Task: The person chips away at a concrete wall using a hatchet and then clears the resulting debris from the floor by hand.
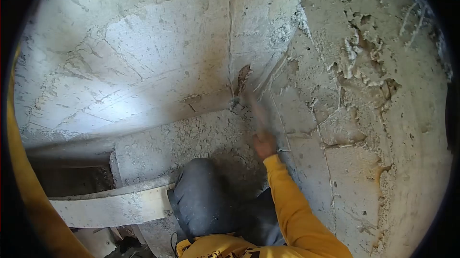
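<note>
My right hand (265,145), at the end of a yellow sleeve, is closed around the handle of a tool (258,113). Motion smears the tool, and its head cannot be made out. It points up toward the corner where the walls meet the floor. Just above that corner a reddish-brown exposed patch (243,76) shows in the pale wall (172,42). No part of my left hand is visible.
Crumbled debris (206,133) covers the floor ahead of my bent knee (199,195). At the left, a pale curved board (115,206) runs below a dark rectangular opening (72,179). Rough, cracked concrete (354,114) rises on the right.
</note>
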The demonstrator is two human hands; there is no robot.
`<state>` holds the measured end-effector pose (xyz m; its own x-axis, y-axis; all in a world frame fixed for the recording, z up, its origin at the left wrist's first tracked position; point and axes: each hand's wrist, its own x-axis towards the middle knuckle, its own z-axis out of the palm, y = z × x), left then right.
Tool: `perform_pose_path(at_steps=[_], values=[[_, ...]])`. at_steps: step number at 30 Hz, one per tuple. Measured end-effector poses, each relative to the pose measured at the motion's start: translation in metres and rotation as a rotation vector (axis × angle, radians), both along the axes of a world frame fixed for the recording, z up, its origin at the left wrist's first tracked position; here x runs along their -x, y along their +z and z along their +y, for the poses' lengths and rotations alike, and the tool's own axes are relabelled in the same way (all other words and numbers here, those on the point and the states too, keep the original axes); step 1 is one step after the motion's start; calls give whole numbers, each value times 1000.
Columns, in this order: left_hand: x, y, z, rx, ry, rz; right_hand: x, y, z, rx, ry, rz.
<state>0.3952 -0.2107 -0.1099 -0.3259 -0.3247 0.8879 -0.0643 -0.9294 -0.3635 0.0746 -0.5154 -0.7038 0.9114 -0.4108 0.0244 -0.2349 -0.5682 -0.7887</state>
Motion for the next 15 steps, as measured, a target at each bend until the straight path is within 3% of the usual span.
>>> perform_pose_path(at_steps=[1,4,5,7,10,15], values=[[0,-1,-1,-1,-3,-2,-8,-9,-3,94,-42,327],[5,4,4,-14,16,-30,-7,-15,-3,268,-37,-59],[2,1,3,-11,13,-14,3,-12,-1,153,-42,24],[1,2,3,-4,5,-9,11,42,3,-69,-72,179],[-1,2,2,3,-4,-4,24,94,5,-62,-26,-109],[-2,1,1,2,0,-3,24,59,-2,-154,85,-558]])
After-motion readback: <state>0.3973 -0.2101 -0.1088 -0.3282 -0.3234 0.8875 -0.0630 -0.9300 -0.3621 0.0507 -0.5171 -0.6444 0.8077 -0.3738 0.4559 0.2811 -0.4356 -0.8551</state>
